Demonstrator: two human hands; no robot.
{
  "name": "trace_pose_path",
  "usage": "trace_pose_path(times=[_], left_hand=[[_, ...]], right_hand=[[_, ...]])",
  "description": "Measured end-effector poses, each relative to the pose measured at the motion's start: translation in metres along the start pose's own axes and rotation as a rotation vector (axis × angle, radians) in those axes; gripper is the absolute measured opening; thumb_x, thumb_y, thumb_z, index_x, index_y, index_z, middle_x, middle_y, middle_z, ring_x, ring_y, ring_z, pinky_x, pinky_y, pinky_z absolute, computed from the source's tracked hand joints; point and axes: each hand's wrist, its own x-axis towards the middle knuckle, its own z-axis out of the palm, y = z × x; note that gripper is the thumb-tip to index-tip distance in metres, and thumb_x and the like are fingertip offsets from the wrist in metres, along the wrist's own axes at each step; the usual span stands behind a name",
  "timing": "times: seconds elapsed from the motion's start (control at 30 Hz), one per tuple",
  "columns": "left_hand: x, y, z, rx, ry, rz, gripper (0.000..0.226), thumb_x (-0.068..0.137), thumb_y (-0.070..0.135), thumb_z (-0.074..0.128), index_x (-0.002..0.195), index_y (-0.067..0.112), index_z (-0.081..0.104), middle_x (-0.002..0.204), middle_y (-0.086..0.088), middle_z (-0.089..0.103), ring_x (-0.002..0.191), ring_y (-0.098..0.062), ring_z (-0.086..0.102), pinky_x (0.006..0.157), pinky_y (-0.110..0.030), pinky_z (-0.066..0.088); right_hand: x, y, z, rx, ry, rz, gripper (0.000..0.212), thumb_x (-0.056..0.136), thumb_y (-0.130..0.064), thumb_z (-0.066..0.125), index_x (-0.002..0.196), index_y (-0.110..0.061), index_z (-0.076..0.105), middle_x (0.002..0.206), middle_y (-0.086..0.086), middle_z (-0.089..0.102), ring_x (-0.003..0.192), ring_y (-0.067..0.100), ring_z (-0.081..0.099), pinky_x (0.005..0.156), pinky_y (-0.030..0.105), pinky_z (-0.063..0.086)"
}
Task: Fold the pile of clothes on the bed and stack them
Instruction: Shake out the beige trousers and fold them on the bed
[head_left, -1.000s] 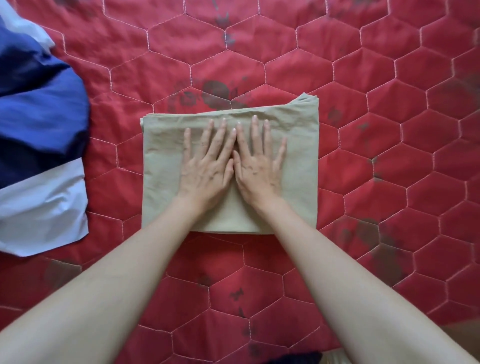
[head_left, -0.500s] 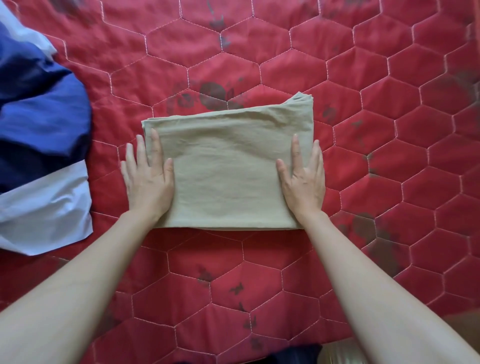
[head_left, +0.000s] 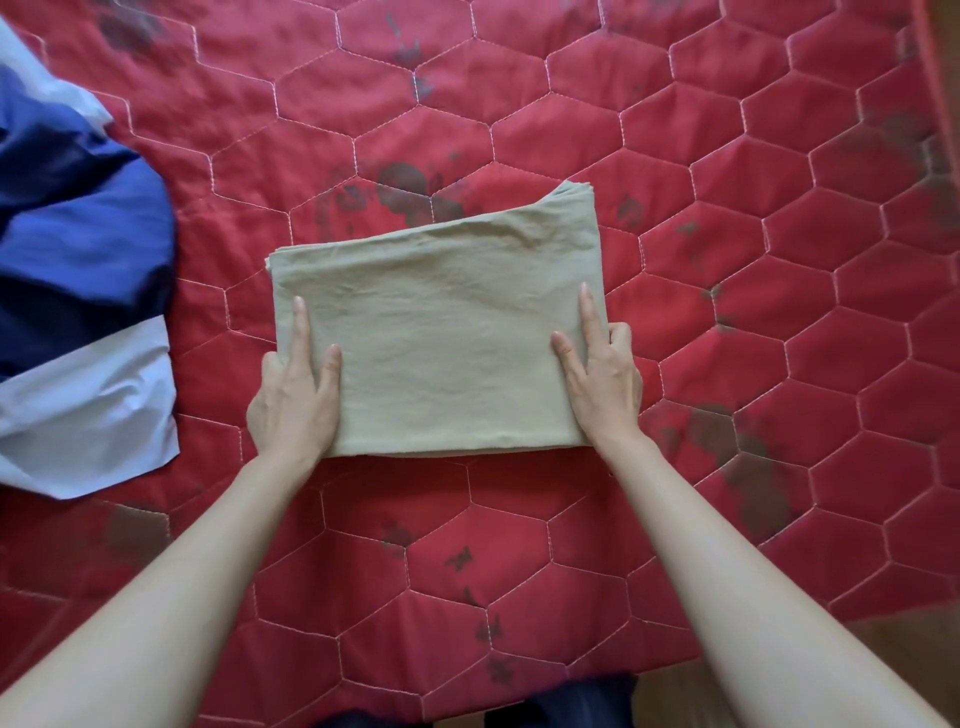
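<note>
Your left hand (head_left: 291, 400) and right hand (head_left: 602, 384) are hiding their outer fingers beneath the folded khaki cloth (head_left: 441, 338); the left edge is cropping the blue-and-white garment (head_left: 78, 312).

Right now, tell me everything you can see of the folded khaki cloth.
The khaki cloth is thin, matte woven fabric, lightly creased, folded into a flat, layered rectangle. It lies slightly skewed on the red quilted bedspread, its far right corner showing stacked layer edges. The left hand grips its left edge and the right hand its right edge, thumbs and forefingers on top. It lies clear of the blue clothing.
</note>
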Motion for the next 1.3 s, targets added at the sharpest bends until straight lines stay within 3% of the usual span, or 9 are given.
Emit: trace_pose_path(times=[0.3, 0.6, 0.73, 0.93, 1.2, 1.3], left_hand=[[-0.019, 0.069, 0.035, -0.019, 0.006, 0.069, 0.059, 0.1, 0.05, 0.031, 0.151, 0.045, 0.001, 0.11, -0.022, 0.046, 0.096, -0.042, 0.054, 0.086, -0.046, 0.04], [-0.041, 0.225, 0.114, 0.001, 0.067, 0.133, 0.059, 0.101, 0.048, 0.031, 0.153, 0.04, 0.005, 0.109, -0.018, 0.044, 0.088, -0.038, 0.056, 0.076, -0.043, 0.043], [-0.038, 0.299, 0.146, 0.004, 0.069, 0.172, 0.059, 0.101, 0.047, 0.032, 0.153, 0.039, 0.004, 0.109, -0.017, 0.044, 0.087, -0.038, 0.057, 0.07, -0.04, 0.037], [-0.037, 0.39, 0.179, 0.004, 0.024, 0.233, 0.061, 0.101, 0.045, 0.033, 0.153, 0.037, 0.003, 0.111, -0.018, 0.043, 0.09, -0.039, 0.057, 0.073, -0.043, 0.041], [-0.055, 0.406, 0.188, -0.015, 0.014, 0.18, 0.063, 0.1, 0.044, 0.034, 0.153, 0.037, 0.001, 0.111, -0.018, 0.042, 0.091, -0.04, 0.056, 0.076, -0.045, 0.042], [-0.059, 0.402, 0.19, 0.027, 0.057, 0.171, 0.064, 0.099, 0.04, 0.04, 0.154, 0.032, 0.008, 0.122, -0.02, 0.041, 0.106, -0.039, 0.049, 0.084, -0.048, 0.04]], right_hand=[[0.019, 0.065, -0.044, 0.006, 0.027, 0.015, 0.061, 0.098, -0.05, 0.044, 0.152, -0.04, 0.018, 0.103, 0.003, 0.035, 0.085, 0.026, 0.05, 0.074, 0.037, 0.043], [0.093, 0.194, -0.133, -0.139, 0.078, 0.023, 0.057, 0.099, -0.049, 0.041, 0.152, -0.039, 0.022, 0.111, 0.009, 0.041, 0.09, 0.03, 0.054, 0.08, 0.04, 0.045], [0.133, 0.246, -0.169, -0.167, 0.098, 0.071, 0.055, 0.1, -0.048, 0.039, 0.152, -0.039, 0.023, 0.115, 0.011, 0.042, 0.092, 0.033, 0.055, 0.079, 0.04, 0.043], [0.179, 0.31, -0.213, -0.179, 0.127, 0.142, 0.053, 0.101, -0.045, 0.039, 0.152, -0.038, 0.024, 0.118, 0.012, 0.042, 0.098, 0.034, 0.054, 0.082, 0.04, 0.043], [0.196, 0.334, -0.219, -0.161, 0.095, 0.057, 0.054, 0.101, -0.045, 0.038, 0.152, -0.034, 0.023, 0.118, 0.013, 0.041, 0.1, 0.035, 0.052, 0.078, 0.04, 0.042], [0.198, 0.333, -0.218, -0.2, 0.104, 0.036, 0.054, 0.101, -0.044, 0.039, 0.152, -0.032, 0.025, 0.121, 0.015, 0.043, 0.105, 0.035, 0.049, 0.083, 0.042, 0.042]])
